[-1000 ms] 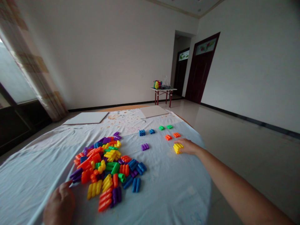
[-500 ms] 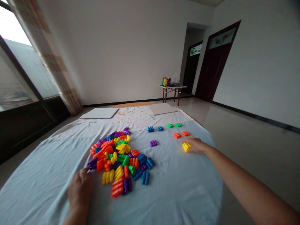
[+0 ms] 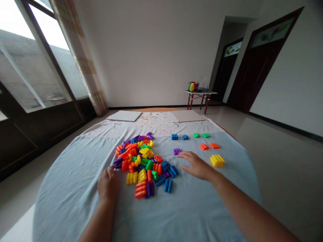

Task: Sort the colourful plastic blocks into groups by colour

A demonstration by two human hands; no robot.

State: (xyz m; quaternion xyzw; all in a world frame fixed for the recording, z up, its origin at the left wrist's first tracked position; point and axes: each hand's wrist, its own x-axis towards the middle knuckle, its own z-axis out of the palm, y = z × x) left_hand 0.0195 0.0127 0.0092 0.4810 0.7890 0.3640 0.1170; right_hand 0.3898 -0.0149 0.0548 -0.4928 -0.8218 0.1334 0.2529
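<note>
My right hand [image 3: 196, 165] hovers over the cloth with thumb and fingers apart and nothing in them. Its fingertips are close to a purple toy block [image 3: 177, 151] made of joined tubes; whether they touch I cannot tell. My left hand [image 3: 108, 184] rests on the cloth at the left edge of a loose pile of coloured tube blocks [image 3: 146, 164], beside a dark purple block [image 3: 117, 163]. Its fingers are loosely bent, with nothing visible in them. Right of my right hand lies a yellow block group [image 3: 217, 160].
Two orange blocks [image 3: 214, 145], two green blocks [image 3: 206, 135] and two blue blocks [image 3: 174, 136] lie sorted on the cloth [image 3: 191, 211]. A white board [image 3: 124, 116] and a beige board [image 3: 188, 116] lie at the far edge. Behind stands a small table [image 3: 200, 92].
My right hand has let go of the yellow block and moved left to near the purple one. The view has turned left; my left hand stays by the pile.
</note>
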